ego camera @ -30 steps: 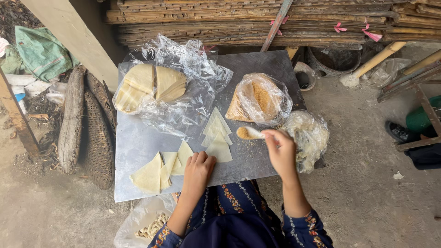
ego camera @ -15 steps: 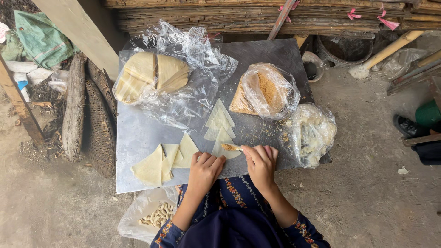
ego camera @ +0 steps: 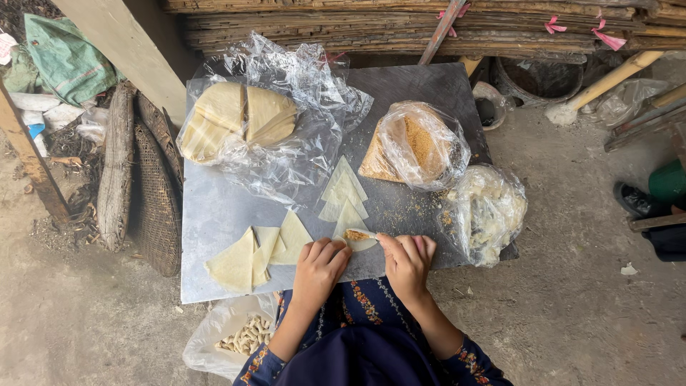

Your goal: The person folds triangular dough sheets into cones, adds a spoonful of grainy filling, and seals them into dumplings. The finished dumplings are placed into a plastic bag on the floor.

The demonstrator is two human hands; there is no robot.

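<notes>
My left hand (ego camera: 321, 264) and my right hand (ego camera: 406, 259) both pinch a small pale dough triangle (ego camera: 357, 237) with a dab of brown filling on it, at the near edge of a grey metal sheet (ego camera: 214, 214). Just beyond it lies a short stack of triangular wrappers (ego camera: 344, 189). More cut wrappers (ego camera: 257, 250) lie left of my left hand. A clear bag of brown crumbly filling (ego camera: 418, 146) sits beyond my right hand.
A clear plastic sheet holds large folded dough rounds (ego camera: 236, 118) at the far left. A bag of whitish pieces (ego camera: 489, 211) rests at the sheet's right edge. A bag of finished rolls (ego camera: 243, 334) lies on the ground by my left knee. Bamboo poles (ego camera: 400, 28) are stacked behind.
My right hand came back from the filling bag to the near edge. Both hands now meet on the filled wrapper, left hand shifted right from the cut wrappers.
</notes>
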